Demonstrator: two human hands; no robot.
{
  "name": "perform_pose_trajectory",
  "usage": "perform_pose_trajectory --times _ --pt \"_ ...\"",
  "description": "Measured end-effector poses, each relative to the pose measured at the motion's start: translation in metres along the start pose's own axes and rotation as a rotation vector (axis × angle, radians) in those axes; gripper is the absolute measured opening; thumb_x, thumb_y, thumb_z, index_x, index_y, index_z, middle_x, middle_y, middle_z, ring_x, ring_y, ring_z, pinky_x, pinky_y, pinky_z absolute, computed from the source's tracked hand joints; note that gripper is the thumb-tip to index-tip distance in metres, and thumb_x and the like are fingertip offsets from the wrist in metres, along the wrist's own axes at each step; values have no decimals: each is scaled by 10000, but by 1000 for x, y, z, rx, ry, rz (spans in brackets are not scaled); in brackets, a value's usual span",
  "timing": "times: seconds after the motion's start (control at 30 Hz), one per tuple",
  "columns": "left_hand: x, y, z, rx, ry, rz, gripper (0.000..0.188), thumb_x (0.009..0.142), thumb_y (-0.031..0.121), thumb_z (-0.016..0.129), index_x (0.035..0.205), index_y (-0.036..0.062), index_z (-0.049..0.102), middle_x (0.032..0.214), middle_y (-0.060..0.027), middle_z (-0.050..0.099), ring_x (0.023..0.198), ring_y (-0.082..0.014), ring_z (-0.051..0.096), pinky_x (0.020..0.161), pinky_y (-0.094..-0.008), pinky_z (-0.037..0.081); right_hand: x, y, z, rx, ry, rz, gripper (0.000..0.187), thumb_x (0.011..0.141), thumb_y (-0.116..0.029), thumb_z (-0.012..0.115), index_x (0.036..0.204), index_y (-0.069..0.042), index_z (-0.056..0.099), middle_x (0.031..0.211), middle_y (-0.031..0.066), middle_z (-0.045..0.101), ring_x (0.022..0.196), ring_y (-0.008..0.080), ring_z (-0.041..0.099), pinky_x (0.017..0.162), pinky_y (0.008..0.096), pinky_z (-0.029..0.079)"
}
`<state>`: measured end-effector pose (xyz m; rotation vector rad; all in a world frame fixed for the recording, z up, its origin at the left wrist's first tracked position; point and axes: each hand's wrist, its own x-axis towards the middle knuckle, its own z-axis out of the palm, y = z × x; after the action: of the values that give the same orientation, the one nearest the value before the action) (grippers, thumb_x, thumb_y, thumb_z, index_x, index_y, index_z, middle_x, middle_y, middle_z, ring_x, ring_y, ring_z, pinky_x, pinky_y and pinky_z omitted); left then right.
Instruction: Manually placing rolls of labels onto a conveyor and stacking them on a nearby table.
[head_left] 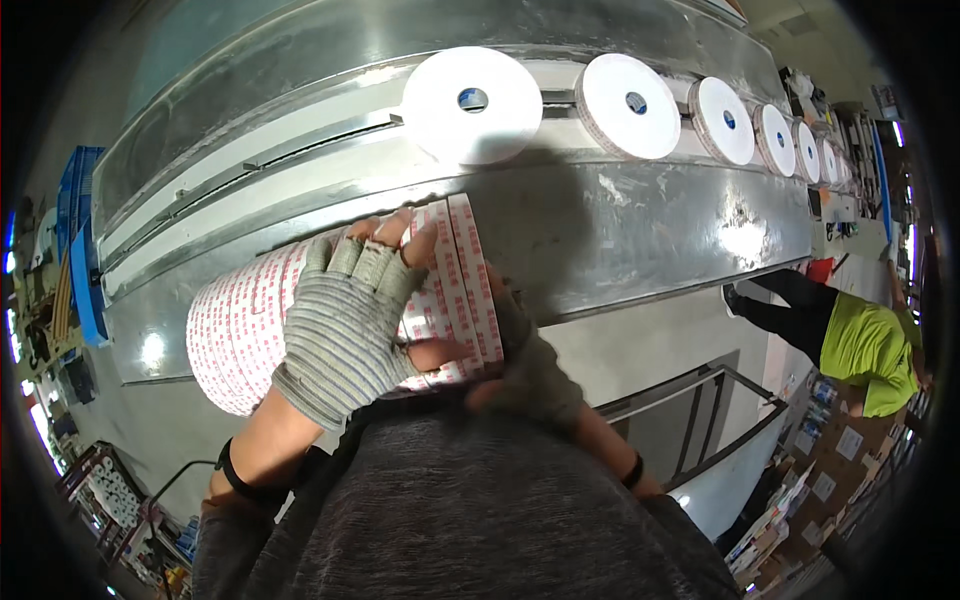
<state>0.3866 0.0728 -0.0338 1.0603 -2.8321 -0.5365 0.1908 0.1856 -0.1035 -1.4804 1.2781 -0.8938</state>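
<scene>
A long row of white tape rolls with red print (250, 310) lies on its side, pressed together, at the metal bench's near edge in front of my body. My left hand (350, 320), in a grey striped fingerless glove, rests on top of the row near its right end. Its fingers and thumb are spread over the rolls. My right hand (535, 365), gloved too, is at the row's right end face, against or close to the last roll (478, 280). Blur and shadow hide most of its fingers, so its grip cannot be made out.
On the metal bench (660, 230), several white discs of tape (472, 105) stand in a line along a rail (290, 155), trailing off right. A metal-framed cart (700, 420) is below right. Farther right are a person in a yellow-green top (868, 350) and stacked cartons (845, 450).
</scene>
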Motion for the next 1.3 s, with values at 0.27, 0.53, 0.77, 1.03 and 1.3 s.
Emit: perform_pose_trajectory --times 0.27,0.53,0.77,1.03,1.3 --pt "-7 -21 -2 -24 18 17 1007 646 603 726 1392 9 403 1332 -191 471 1215 -373 459 1014 -503 340 21 3 2 -1197 60 -365 1009 709 -446 779 1478 -50 261 1483 166 345 1282 343 449 1027 450 428" --pt "-35 -38 7 -115 38 22 1015 657 674 654 1353 -38 458 1347 -211 469 1205 -399 461 1017 -465 345 150 43 -2 41 73 -226 766 800 -390 656 1393 3 371 1300 212 495 1219 345 503 1045 479 410" --pt "-90 -47 -1 132 -68 -85 1028 754 803 411 1440 38 362 1476 -201 347 1333 -420 345 1071 -600 197 251 22 90 -946 -224 73 839 641 -598 732 1310 -125 553 1242 122 538 1199 294 446 899 522 382" --pt "-88 -100 -9 47 1 -149 904 689 544 654 1390 18 431 1366 -203 476 1258 -399 439 1042 -483 327 85 6 89 -554 6 -345 488 787 -332 691 1196 -80 604 1354 235 457 1196 383 487 991 443 415" --pt "-79 -99 -32 25 68 19 924 737 691 579 1391 54 435 1317 -183 508 1137 -390 500 973 -499 364 38 39 71 -137 48 -97 766 831 -355 669 1454 -47 347 1458 211 382 1328 343 414 1084 420 370"
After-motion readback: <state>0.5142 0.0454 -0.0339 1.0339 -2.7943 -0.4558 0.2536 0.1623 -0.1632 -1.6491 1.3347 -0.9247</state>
